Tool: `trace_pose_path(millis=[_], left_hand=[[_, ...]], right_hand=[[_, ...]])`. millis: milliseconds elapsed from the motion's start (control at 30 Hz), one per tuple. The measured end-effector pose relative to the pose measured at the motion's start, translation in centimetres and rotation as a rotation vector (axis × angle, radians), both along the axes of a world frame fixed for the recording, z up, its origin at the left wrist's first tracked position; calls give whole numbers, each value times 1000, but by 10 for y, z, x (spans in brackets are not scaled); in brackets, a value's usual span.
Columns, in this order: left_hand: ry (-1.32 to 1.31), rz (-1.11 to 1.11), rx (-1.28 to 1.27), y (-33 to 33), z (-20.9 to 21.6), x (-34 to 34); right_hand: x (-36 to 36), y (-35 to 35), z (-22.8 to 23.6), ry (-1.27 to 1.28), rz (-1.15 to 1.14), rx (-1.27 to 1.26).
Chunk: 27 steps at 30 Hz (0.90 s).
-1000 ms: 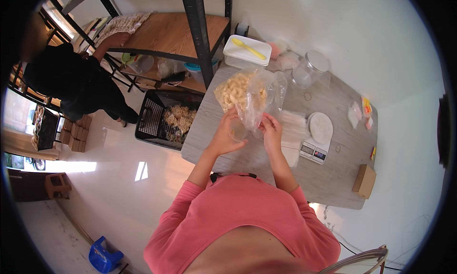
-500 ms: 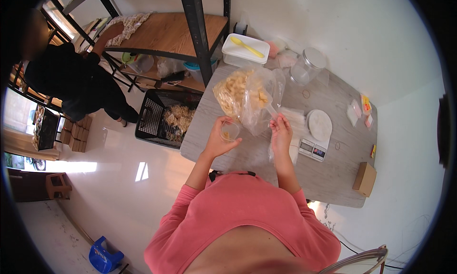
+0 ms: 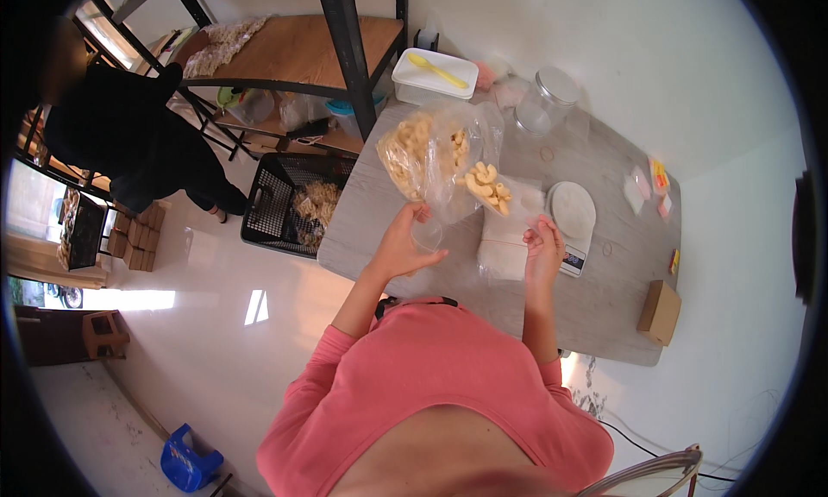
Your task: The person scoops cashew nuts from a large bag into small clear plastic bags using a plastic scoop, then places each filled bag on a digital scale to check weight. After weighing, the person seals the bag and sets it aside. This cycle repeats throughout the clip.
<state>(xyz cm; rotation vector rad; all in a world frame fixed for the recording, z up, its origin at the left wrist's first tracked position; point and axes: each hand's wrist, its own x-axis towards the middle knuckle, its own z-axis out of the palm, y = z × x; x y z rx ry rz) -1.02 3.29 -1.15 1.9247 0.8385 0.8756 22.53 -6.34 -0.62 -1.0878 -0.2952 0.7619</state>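
Note:
My left hand [image 3: 404, 248] is curled around a small clear plastic cup [image 3: 428, 233], its mouth beside the bag. What lies inside the cup is hard to make out. Between the fingertips of my right hand [image 3: 543, 247] is the handle of a pale spoon, heaped with curved, light-yellow cashew nuts [image 3: 488, 189]. The heap is raised just right of an open clear plastic bag [image 3: 442, 165], which holds many more nuts [image 3: 405, 152] and leans on the table. Under my right hand lies a stack of clear plastic pouches [image 3: 503, 254].
A white kitchen scale [image 3: 573, 210] sits right of the pouches. Behind are a lidded tub [image 3: 434, 76] with a yellow spoon [image 3: 437, 69] and a clear jar [image 3: 545, 104]. A small cardboard box [image 3: 659, 314] stands far right. Left are a black crate [image 3: 274, 195], shelving [image 3: 293, 53] and another person.
My right hand has drawn the spoon out of the bag, now loaded with cashew nuts, and moved right. My left hand still holds the cup by the bag. The view has shifted slightly.

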Motion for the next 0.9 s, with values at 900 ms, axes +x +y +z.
trace_pose_path(millis=[900], left_hand=[[334, -126, 270, -24, 32, 17]], right_hand=[[-25, -6, 74, -690, 518, -272]])
